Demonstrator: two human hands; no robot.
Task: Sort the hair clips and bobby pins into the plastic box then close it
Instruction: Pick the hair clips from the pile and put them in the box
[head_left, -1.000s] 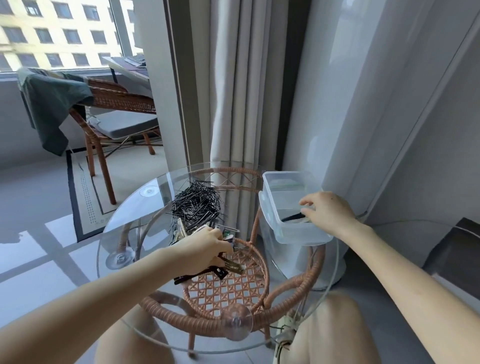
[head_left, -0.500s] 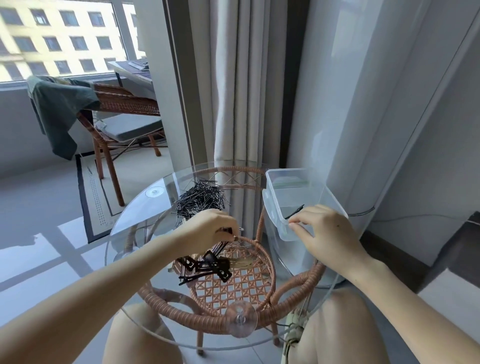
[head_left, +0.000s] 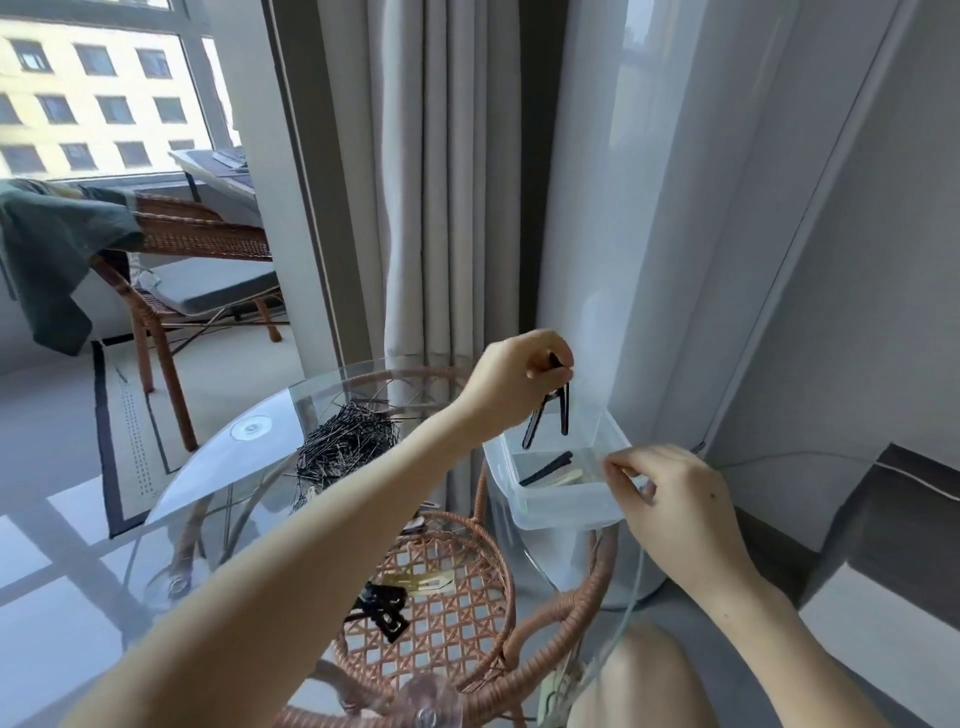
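My left hand (head_left: 511, 382) is raised over the clear plastic box (head_left: 563, 506) and pinches black hair clips (head_left: 550, 415) that dangle above its opening. A black clip (head_left: 545, 467) and a pale one lie inside the box. At the box's near right rim rests my right hand (head_left: 670, 499), fingers curled on the edge. A heap of black bobby pins (head_left: 348, 441) sits on the round glass table (head_left: 249, 483). More black clips (head_left: 382, 608) and gold clips (head_left: 421, 582) lie nearer to me.
The glass top rests on a rattan frame (head_left: 457, 691) with a woven shelf below. A grey curtain (head_left: 436, 208) and white wall stand just behind the box. A rattan chair (head_left: 176, 270) with a green garment stands far left. My knee (head_left: 639, 680) is under the table edge.
My left hand lifted black clips from the table's centre and carried them right and up over the box. My right hand drew back to the box's near right rim.
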